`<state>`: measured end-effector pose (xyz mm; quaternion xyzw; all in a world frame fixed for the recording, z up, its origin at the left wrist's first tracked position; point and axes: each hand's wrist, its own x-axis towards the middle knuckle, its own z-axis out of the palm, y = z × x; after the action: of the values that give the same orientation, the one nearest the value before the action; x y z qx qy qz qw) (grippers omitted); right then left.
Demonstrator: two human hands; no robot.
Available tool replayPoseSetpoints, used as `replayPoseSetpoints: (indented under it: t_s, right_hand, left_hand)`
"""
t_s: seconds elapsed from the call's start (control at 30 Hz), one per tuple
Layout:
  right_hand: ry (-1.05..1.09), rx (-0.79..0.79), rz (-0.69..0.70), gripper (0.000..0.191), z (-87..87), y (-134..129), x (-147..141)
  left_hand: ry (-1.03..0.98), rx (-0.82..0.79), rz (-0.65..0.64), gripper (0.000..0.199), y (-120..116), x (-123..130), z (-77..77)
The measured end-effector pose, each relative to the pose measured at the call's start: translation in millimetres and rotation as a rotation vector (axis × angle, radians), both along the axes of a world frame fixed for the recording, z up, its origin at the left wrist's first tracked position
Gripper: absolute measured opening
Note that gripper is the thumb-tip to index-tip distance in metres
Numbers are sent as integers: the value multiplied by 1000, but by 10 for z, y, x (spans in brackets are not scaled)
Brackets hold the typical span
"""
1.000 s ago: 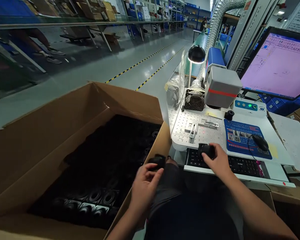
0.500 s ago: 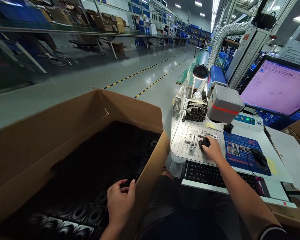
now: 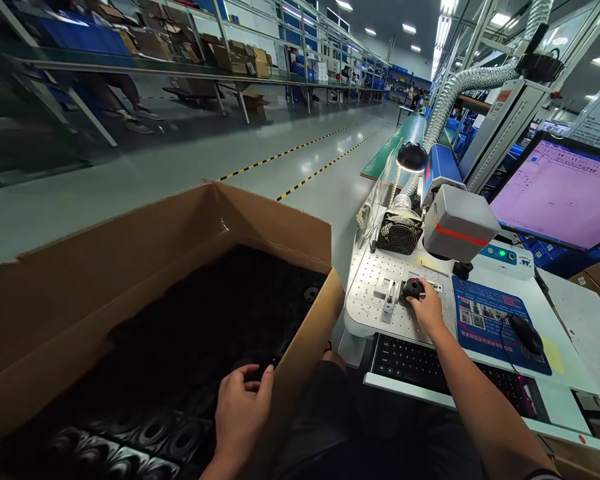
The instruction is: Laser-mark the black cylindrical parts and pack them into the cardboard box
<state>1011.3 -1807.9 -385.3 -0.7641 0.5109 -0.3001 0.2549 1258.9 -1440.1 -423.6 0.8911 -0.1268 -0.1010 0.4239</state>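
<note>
My right hand (image 3: 429, 308) grips a small black round-topped part (image 3: 413, 289) on the perforated metal plate (image 3: 367, 310), under the grey head (image 3: 461, 223) of a machine. A red spot shows on top of the part. Just left of it a small metal clamp block (image 3: 390, 295) is fixed to the plate. My left hand (image 3: 243, 407) is inside an open cardboard box (image 3: 145, 220), close to its right wall, with thumb and fingers curled round a dark piece that is mostly hidden. Rows of black parts with round openings (image 3: 153, 430) lie in the box; deeper ones are lost in shadow.
A keyboard (image 3: 410, 360) sits on a pull-out tray below the plate. To the right are a blue mouse pad (image 3: 495, 320), a black mouse (image 3: 526, 335) and a monitor (image 3: 560, 193). A fan (image 3: 400, 233) stands behind the plate. Across the aisle runs a long bench.
The view has shifted, so the bench appears slightly lower and further right. My right hand has moved the black part slightly, and its top is now less covered by fingers. My left hand stays in the box.
</note>
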Motion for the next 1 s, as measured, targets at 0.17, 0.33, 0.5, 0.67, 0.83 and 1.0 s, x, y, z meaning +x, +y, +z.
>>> replayPoseSetpoints:
  t_s: [0.17,0.33,0.5,0.67,0.83,1.0]
  right_hand:
    - [-48,25,-30,77,-30,49,-19]
    - [-86,38,-117,86,-98,130,-56]
    - [-84,76,-118,79,-196,139,-52]
    - [-70,65,-129,75,-213,105,-31]
    - [-72,66,-87,79,-127,159,13]
    - [-138,-41,-94,77,21,485,-475]
  left_hand:
    - [-9,-14,8,57,6,5,-13]
    - [3,-7,11,57,-7,6,-16]
    - [18,-11,8,57,-4,-2,0]
    - [-7,1,-4,55,-9,-5,13]
    - [-29,8,-1,53,-47,-1,68]
    - [-32,36,0,51,44,18,24]
